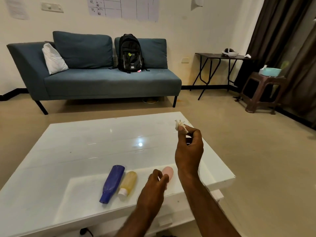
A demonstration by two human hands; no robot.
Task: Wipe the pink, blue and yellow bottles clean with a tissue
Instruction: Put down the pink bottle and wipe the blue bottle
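Three bottles lie on the white glossy table (85,146) near its front edge. The blue bottle (112,183) is leftmost, with the yellow bottle (128,183) touching its right side, white cap toward me. The pink bottle (168,172) lies further right, mostly hidden behind my left hand (153,187). That hand hovers just in front of the pink bottle with its fingers loosely curled and nothing in them. My right hand (189,151) is raised above the table's right side and pinches a small crumpled white tissue (180,126) at its fingertips.
A blue sofa (102,79) with a black backpack (130,53) stands beyond the table. A folding side table (222,56) and a brown stool (263,93) carrying a light-blue tissue holder (270,71) stand at the right, by dark curtains.
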